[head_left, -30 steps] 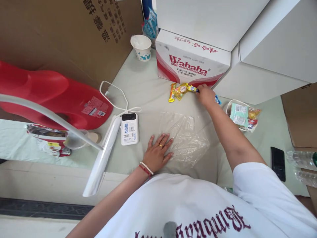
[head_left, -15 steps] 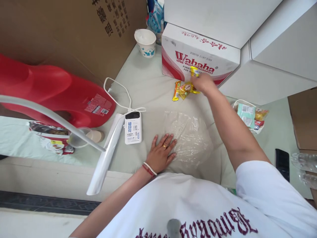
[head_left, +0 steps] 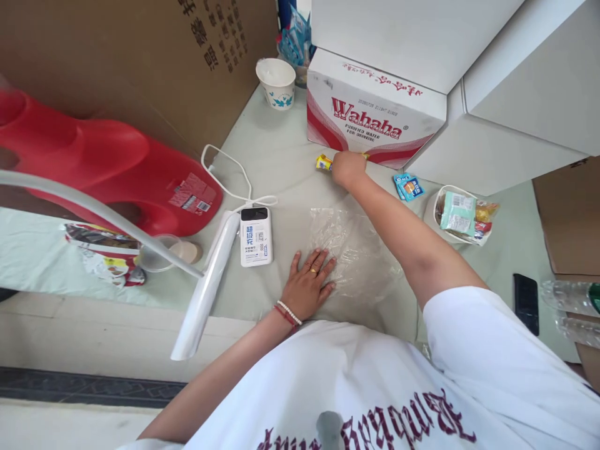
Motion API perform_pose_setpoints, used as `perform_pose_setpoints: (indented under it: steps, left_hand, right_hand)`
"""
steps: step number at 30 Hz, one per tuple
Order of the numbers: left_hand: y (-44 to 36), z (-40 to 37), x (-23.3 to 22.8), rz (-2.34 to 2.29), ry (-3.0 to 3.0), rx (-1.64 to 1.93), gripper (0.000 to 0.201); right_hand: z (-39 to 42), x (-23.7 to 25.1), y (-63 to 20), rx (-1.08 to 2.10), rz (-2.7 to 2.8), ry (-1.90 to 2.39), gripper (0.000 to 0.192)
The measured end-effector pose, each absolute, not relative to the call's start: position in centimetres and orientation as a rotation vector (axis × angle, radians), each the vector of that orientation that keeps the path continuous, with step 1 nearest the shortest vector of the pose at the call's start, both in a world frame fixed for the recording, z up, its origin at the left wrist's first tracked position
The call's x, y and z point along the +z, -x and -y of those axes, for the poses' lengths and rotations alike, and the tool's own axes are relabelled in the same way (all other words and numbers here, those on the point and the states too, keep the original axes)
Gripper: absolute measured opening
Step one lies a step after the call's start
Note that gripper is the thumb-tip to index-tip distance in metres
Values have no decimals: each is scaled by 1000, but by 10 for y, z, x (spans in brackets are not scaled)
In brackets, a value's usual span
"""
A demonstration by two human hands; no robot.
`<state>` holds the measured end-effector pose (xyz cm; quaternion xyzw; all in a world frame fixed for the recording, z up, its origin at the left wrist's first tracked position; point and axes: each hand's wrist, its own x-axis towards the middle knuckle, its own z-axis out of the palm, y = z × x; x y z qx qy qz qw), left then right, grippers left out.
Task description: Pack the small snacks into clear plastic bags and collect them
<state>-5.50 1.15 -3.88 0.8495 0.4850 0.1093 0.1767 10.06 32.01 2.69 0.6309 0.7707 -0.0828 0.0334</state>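
Observation:
My left hand (head_left: 307, 287) lies flat with fingers spread on the green-grey cloth. Its fingertips rest at the left edge of a crinkled clear plastic bag (head_left: 351, 256). Farther out, my right hand (head_left: 349, 169) is closed in front of the Wahaba-lettered carton (head_left: 370, 119). A yellow snack packet (head_left: 323, 162) sticks out to the left of its fingers. A little more yellow wrapper shows behind the knuckles, and the rest is covered by the hand. Two blue packets (head_left: 409, 187) lie to the right of my forearm.
A white power bank (head_left: 255, 244) with a cable lies left of my left hand, beside a white roll (head_left: 206, 287). A red jug (head_left: 117, 169) stands farther left. At the back is a paper cup (head_left: 277, 84). On the right are a tub of packets (head_left: 457, 215) and a phone (head_left: 525, 303).
My right hand has come down and left from in front of the carton's lettering onto the yellow packets, now mostly covering them. The blue packets have come into sight. My left hand stays flat.

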Motion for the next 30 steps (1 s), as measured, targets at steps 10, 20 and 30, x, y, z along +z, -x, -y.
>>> perform_pose_setpoints:
  steps: [10, 20, 30]
  left_hand:
    - [54, -13, -44, -1422, -2335, 398, 76]
    - [75, -8, -36, -1367, -2415, 596, 56]
    - [113, -10, -45, -1015, -2489, 383, 29]
  right_hand:
    - [-164, 110, -152, -370, -2398, -1283, 27]
    - [-125, 62, -157, -622, -2288, -1197, 60]
    - [-1, 20, -238, -829, -2763, -1466, 32]
